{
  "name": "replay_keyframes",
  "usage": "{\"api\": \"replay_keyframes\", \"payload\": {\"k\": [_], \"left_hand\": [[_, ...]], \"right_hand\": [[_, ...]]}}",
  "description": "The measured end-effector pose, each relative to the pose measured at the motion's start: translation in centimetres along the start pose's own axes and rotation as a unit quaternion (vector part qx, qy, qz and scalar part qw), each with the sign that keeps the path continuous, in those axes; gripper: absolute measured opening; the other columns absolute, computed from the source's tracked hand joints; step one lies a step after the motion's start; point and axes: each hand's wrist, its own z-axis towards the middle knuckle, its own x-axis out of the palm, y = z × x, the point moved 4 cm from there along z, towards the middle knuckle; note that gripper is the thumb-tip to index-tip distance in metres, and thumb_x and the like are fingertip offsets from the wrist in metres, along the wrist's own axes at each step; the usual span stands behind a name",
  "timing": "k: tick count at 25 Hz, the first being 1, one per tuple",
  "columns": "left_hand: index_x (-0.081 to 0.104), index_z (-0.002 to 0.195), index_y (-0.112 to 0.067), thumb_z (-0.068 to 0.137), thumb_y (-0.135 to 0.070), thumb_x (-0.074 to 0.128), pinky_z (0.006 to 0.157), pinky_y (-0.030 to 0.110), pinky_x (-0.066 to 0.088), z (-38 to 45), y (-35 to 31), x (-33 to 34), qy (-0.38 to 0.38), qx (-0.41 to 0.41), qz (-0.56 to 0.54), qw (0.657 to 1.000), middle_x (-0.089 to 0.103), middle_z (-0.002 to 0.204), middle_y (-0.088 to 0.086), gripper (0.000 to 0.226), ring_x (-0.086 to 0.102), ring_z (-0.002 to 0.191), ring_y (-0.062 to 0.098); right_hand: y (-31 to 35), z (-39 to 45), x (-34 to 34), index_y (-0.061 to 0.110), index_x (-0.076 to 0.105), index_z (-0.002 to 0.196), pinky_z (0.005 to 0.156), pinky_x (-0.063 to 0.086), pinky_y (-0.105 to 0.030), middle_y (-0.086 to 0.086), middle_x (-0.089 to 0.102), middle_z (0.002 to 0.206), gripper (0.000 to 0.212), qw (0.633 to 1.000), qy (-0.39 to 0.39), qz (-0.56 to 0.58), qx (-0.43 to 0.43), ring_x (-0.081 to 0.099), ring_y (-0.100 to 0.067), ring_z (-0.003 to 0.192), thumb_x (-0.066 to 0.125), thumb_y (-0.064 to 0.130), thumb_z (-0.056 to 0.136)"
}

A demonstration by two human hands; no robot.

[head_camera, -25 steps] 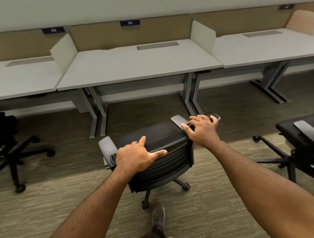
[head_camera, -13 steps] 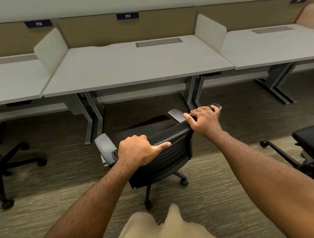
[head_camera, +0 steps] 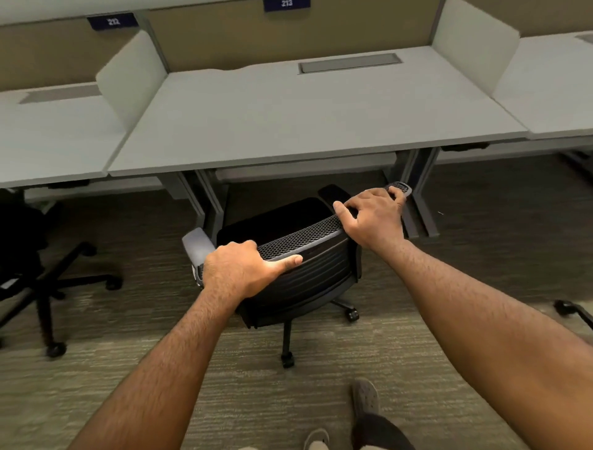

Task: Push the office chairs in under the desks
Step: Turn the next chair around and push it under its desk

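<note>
Chair (head_camera: pixel 298 282) now nearer desk (head_camera: pixel 308 122), seat front hidden beneath

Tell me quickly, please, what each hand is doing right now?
Left hand: closed on the top edge of the chair backrest.
Right hand: closed on the same backrest's top edge, at its right corner.

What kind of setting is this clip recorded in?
Most likely an open-plan office. A row of identical grey desks is split by low dividers, number plates such as 213 sit on the back panel, and wheeled office chairs stand on carpet.
</note>
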Motion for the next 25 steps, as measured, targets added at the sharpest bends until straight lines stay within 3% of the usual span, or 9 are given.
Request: {"api": "replay_keyframes", "payload": {"k": [3, 7, 16, 20, 25], "left_hand": [[0.060, 0.091, -0.023, 0.051, -0.108, 0.005, 0.048, 0.029, 0.026, 2.8, 0.7, -0.2, -0.019, -0.017, 0.004, 1.000, 0.053, 0.065, -0.005, 0.109, 0.045, 0.057, 0.013], [0.061, 0.114, -0.027, 0.059, -0.105, 0.005, 0.053, 0.031, 0.033, 6.0, 1.4, -0.5, -0.037, -0.046, 0.010, 0.998, 0.058, 0.076, -0.008, 0.111, 0.051, 0.069, 0.014], [0.062, 0.107, -0.033, 0.066, -0.102, 0.015, 0.053, 0.029, 0.036, 11.1, 4.1, -0.7, -0.047, -0.072, -0.002, 0.996, 0.064, 0.081, -0.010, 0.094, 0.057, 0.069, 0.011], [0.063, 0.102, -0.027, 0.072, -0.099, 0.019, 0.054, 0.033, 0.042, 12.1, 4.6, -0.2, -0.071, -0.085, 0.024, 0.994, 0.063, 0.076, -0.005, 0.090, 0.058, 0.066, 0.017], [0.062, 0.116, -0.014, 0.082, -0.091, 0.018, 0.084, 0.048, 0.045, 11.6, 3.9, 0.3, -0.124, -0.132, 0.061, 0.982, 0.068, 0.099, 0.009, 0.095, 0.063, 0.091, 0.032]], "right_hand": [[0.5, 3.7, 1.2, 0.028, 0.077, 0.091, 0.111, 0.019, -0.051, 0.011, 0.072, 0.100, 0.063, 1.000, 0.009, 0.010, -0.016, 0.054, -0.017, 0.117, 0.027, 0.067, 0.093], [0.5, 7.8, 2.5, 0.029, 0.075, 0.097, 0.109, 0.022, -0.049, 0.010, 0.071, 0.103, 0.059, 0.997, 0.026, 0.035, -0.068, 0.054, -0.017, 0.115, 0.028, 0.065, 0.094], [2.5, 13.7, 4.8, 0.029, 0.074, 0.106, 0.102, 0.026, -0.045, 0.008, 0.070, 0.107, 0.063, 0.988, 0.056, 0.041, -0.139, 0.054, -0.018, 0.114, 0.024, 0.066, 0.095], [2.8, 14.8, 5.5, 0.027, 0.072, 0.111, 0.102, 0.026, -0.046, 0.004, 0.069, 0.112, 0.064, 0.985, 0.065, 0.034, -0.155, 0.053, -0.021, 0.115, 0.022, 0.065, 0.097], [2.1, 14.6, 5.6, 0.025, 0.063, 0.126, 0.111, 0.022, -0.044, 0.002, 0.062, 0.128, 0.058, 0.979, 0.060, 0.040, -0.192, 0.047, -0.021, 0.126, 0.022, 0.057, 0.102]]}}
